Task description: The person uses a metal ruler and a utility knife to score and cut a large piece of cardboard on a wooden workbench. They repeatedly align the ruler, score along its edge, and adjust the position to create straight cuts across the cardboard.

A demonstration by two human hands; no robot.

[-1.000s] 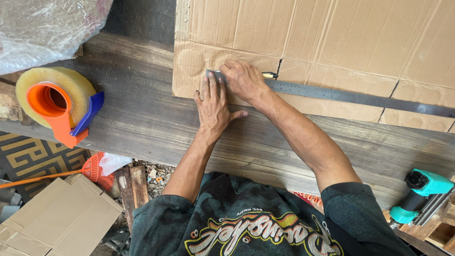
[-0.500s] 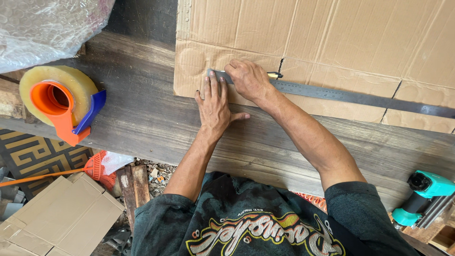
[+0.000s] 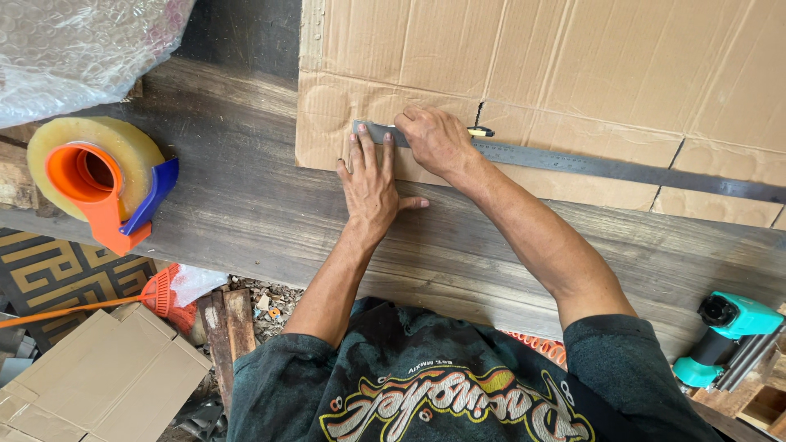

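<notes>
A flattened brown cardboard sheet (image 3: 573, 65) lies on a dark wooden bench (image 3: 246, 205). A long steel ruler (image 3: 622, 170) rests across its near flaps. My left hand (image 3: 370, 184) lies flat with fingers spread, pressing the ruler's left end onto the cardboard. My right hand (image 3: 435, 141) is closed around a small tool with a yellow end (image 3: 483, 131), held against the ruler's far edge just right of my left hand. The tool's tip is hidden under my fingers.
An orange and blue tape dispenser (image 3: 102, 180) with a clear tape roll sits at the bench's left. Bubble wrap (image 3: 82, 49) lies at the top left. A teal power tool (image 3: 725, 336) rests at the lower right. Folded cardboard (image 3: 98, 381) and an orange broom (image 3: 155, 295) lie on the floor.
My right hand with the small tool has slid slightly to the right along the ruler. My left hand stays pressed on the ruler's end.
</notes>
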